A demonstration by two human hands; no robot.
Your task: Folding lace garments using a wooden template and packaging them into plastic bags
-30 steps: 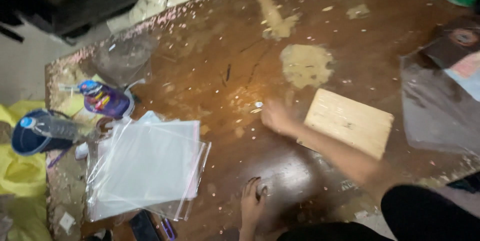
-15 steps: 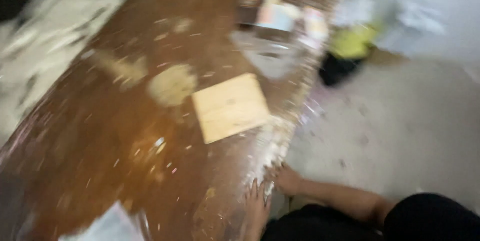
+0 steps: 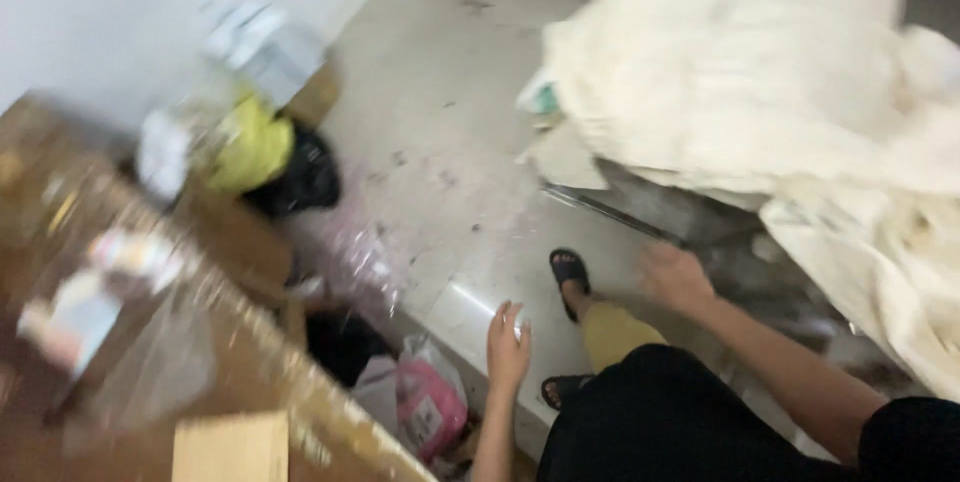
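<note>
Hands in mid-air over floor, picture blurred. We see left hand low in centre, fingers spread open, empty, just above pink bag. We see right hand stretched toward heap of cream cloth sacks, fingers loosely curled; we cannot tell whether it holds anything. Black sandal on foot between hands. Brown table at left with pale board. Yellow bag beyond table.

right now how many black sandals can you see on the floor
2. One black sandal is on the foot stretched forward, between the left hand and right hand. The other sandal sits nearer, mostly hidden by the black clothing.
</note>
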